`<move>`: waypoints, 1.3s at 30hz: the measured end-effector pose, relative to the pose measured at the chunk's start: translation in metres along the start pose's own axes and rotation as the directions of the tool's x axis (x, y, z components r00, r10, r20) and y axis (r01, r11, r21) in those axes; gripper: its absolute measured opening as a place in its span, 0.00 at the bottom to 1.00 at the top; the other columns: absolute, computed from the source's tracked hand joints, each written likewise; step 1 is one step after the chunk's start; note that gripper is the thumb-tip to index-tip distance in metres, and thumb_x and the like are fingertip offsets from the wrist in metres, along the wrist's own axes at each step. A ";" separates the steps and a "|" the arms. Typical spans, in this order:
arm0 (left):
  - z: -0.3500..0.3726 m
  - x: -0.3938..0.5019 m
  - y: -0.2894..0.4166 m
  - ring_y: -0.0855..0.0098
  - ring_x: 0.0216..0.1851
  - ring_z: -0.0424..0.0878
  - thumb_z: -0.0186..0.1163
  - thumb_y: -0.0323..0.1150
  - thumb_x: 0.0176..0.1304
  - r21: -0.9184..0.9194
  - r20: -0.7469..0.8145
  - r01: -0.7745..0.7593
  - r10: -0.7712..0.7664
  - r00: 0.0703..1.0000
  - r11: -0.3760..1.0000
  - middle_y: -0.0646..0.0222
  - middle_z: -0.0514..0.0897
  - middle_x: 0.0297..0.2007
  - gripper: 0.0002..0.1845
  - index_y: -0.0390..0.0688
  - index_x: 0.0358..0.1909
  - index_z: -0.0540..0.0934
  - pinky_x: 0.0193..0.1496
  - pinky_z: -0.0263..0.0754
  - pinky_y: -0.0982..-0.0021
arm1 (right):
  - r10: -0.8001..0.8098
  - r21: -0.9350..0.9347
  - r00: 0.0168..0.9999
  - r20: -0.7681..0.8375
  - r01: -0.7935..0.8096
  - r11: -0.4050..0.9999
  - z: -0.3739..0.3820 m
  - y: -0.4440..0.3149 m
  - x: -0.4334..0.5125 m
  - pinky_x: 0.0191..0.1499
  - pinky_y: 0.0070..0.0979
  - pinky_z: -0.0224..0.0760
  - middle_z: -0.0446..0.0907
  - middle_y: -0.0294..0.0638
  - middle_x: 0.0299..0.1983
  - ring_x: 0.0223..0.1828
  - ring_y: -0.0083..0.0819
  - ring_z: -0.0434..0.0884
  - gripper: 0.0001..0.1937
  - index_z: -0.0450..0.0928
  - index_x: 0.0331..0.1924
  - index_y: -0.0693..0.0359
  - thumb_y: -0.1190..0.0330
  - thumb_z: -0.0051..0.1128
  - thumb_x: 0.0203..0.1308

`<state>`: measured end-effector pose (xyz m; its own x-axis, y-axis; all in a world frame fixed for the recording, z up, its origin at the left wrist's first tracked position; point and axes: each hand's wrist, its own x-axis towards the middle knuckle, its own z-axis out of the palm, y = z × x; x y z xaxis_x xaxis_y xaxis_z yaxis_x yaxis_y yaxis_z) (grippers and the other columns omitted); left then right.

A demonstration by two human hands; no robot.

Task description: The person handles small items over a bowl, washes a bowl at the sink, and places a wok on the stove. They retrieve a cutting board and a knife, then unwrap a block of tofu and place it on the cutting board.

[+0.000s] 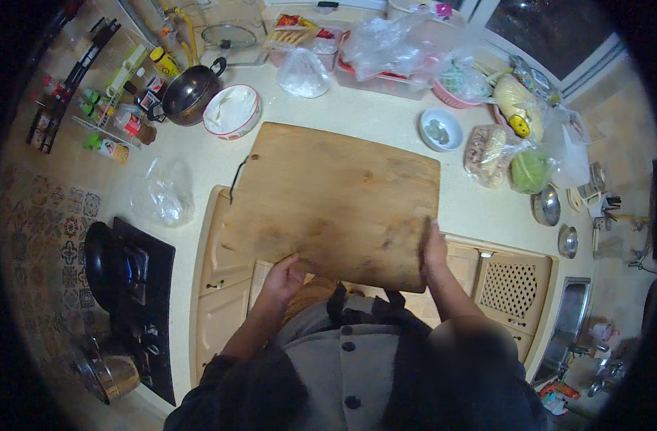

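A large wooden cutting board [334, 199] with dark stains is held out in front of me. Its near part juts past the counter edge, and whether its far part touches the counter I cannot tell. My left hand [285, 280] grips the near edge, left of the middle. On the right side edge, close to the near corner, is my right hand [435, 248], its fingers partly hidden by the board. A dark wire handle [237, 180] shows at the board's left edge.
A white bowl of flour-like powder [231, 110] and a black pan [191, 94] stand back left. A lit gas stove [145, 301] is at left, with a wok [102, 264] on it. To the right are a small bowl [441, 130], bagged food [490, 153] and a sink [565, 323].
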<state>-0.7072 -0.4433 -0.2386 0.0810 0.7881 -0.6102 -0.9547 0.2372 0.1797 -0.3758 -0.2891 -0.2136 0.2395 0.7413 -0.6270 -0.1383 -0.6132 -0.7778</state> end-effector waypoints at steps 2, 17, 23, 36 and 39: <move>0.000 0.013 0.007 0.67 0.45 0.79 0.57 0.25 0.59 0.026 0.146 -0.023 0.019 0.989 0.999 0.63 0.81 0.43 0.11 0.40 0.45 0.76 0.52 0.72 0.69 | -0.040 -0.079 0.997 -0.067 0.034 0.996 0.008 0.000 0.005 0.44 0.31 0.72 0.79 0.50 0.40 0.38 0.36 0.78 0.34 0.74 0.45 0.75 0.43 0.43 0.63; 0.025 0.028 0.033 0.49 0.50 0.76 0.49 0.38 0.66 -0.087 0.255 0.350 -0.318 0.913 0.933 0.50 0.78 0.50 0.20 0.35 0.53 0.72 0.55 0.67 0.45 | -0.197 -0.331 0.970 -0.143 0.140 0.933 0.024 0.003 0.026 0.22 0.24 0.62 0.71 0.34 0.19 0.19 0.24 0.68 0.20 0.72 0.32 0.63 0.51 0.50 0.61; 0.026 0.043 0.030 0.57 0.48 0.78 0.50 0.38 0.65 0.084 0.166 0.301 -0.311 0.936 0.950 0.57 0.81 0.45 0.15 0.38 0.44 0.76 0.53 0.70 0.50 | -0.110 -0.224 0.991 -0.073 0.091 0.970 0.000 0.008 0.047 0.39 0.26 0.70 0.80 0.41 0.31 0.33 0.27 0.76 0.15 0.78 0.39 0.69 0.62 0.54 0.58; 0.011 0.058 0.028 0.54 0.47 0.78 0.50 0.32 0.66 0.093 0.143 0.165 -0.177 0.974 0.982 0.58 0.80 0.46 0.13 0.39 0.49 0.73 0.48 0.74 0.47 | -0.067 0.015 0.989 0.131 0.065 0.998 -0.027 -0.008 0.026 0.46 0.27 0.72 0.79 0.40 0.45 0.42 0.31 0.78 0.20 0.74 0.52 0.64 0.77 0.42 0.54; 0.025 0.054 0.033 0.62 0.48 0.77 0.53 0.30 0.64 0.090 -0.034 0.107 -0.104 0.994 0.990 0.62 0.79 0.48 0.12 0.40 0.48 0.74 0.54 0.72 0.57 | -0.212 -0.406 0.968 0.131 0.248 0.880 -0.039 -0.009 0.003 0.51 0.31 0.71 0.77 0.43 0.50 0.48 0.38 0.77 0.24 0.73 0.55 0.61 0.80 0.44 0.50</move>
<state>-0.7272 -0.3788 -0.2468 0.1705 0.7393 -0.6514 -0.9108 0.3706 0.1822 -0.3368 -0.2921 -0.2065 0.1355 0.8838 -0.4477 0.3279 -0.4664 -0.8215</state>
